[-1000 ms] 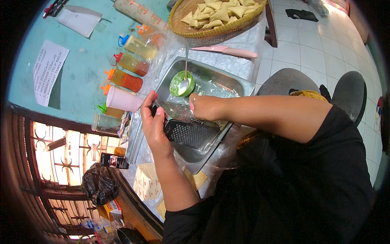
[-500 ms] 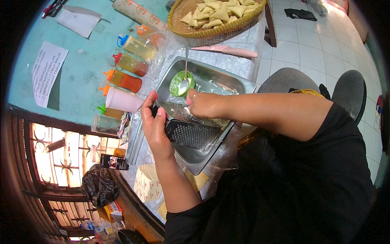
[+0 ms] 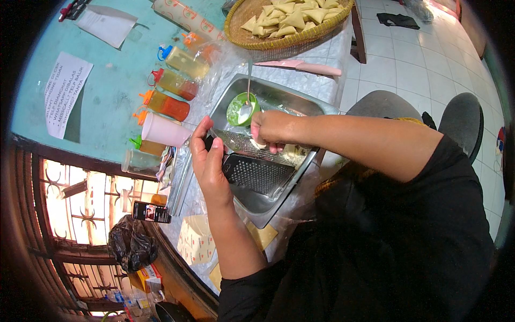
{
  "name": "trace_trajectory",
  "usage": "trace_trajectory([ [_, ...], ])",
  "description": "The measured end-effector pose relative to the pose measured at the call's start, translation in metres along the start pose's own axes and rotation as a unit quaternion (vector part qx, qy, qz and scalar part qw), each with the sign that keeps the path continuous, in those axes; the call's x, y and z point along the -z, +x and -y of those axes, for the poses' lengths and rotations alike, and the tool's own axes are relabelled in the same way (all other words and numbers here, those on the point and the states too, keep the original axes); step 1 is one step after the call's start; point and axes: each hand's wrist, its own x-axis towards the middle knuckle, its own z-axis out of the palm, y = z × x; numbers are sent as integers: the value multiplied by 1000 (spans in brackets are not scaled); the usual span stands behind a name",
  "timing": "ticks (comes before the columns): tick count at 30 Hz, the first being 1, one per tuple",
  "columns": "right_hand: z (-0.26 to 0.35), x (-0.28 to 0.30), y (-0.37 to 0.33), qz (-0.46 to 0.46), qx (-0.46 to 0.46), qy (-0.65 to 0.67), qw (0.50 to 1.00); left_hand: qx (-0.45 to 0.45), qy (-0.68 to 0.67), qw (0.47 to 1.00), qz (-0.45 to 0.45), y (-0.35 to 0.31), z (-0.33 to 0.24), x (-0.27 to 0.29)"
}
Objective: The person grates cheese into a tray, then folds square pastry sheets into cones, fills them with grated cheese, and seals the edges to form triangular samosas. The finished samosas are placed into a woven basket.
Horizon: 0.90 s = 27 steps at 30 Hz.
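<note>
A metal box grater [image 3: 257,176] lies tilted inside a rectangular steel tray [image 3: 256,217]. My left hand [image 3: 210,174] grips the grater's dark handle end, fingers along one side and thumb on the other. Against the upper grating face, my right hand [image 3: 274,127] pinches a small pale piece of what looks like cheese [image 3: 258,144]. Pale shreds [image 3: 294,154] lie at the grater's far end from my left hand, and more are scattered in the tray. Just beyond my right hand sits a green bowl [image 3: 234,111] with white contents and a spoon [image 3: 249,80] standing in it.
Several squeeze bottles [image 3: 167,106] and a pink cup [image 3: 165,130] line the left side. Behind the tray are a pink knife [image 3: 316,69] and a wicker basket [image 3: 257,40] of folded triangular pastries. A phone [image 3: 152,212] and a patterned paper box [image 3: 196,240] are at lower left.
My right hand has shifted slightly along the grater face, and the pale piece under its fingers shows more clearly. My left hand keeps its grip on the grater.
</note>
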Motion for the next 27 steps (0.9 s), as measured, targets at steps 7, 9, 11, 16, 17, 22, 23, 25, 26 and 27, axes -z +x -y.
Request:
trace_trajectory([
  [7, 5, 0, -9, -21, 13, 59, 998, -11, 6, 1000, 9, 1, 1, 2],
  [9, -1, 4, -5, -11, 26, 87, 996, 11, 7, 1000, -3, -1, -5, -2],
  [11, -4, 6, -3, -4, 31, 95, 995, 11, 11, 1000, -3, -1, -5, -2],
  [16, -5, 6, -1, -8, 24, 57, 998, 8, 11, 1000, -1, -1, -6, -3],
  [17, -3, 7, -3, -9, 20, 45, 999, 7, 12, 1000, 0, -1, -5, -1],
  [22, 0, 9, -10, 6, -14, 59, 998, 11, 0, 1000, 0, 0, -2, 0],
  [23, -1, 8, -10, 8, -15, 92, 996, 11, -6, 1000, 1, 0, 0, 1],
  [25, -4, 7, -11, 12, -18, 156, 988, 11, -6, 1000, 3, 0, 0, 1],
  [26, -4, 8, -12, 8, -17, 175, 984, 11, -1, 1000, 5, 0, -1, 1],
  [27, -2, 9, -13, 4, -16, 193, 981, 11, 4, 1000, 6, 0, -2, 1],
])
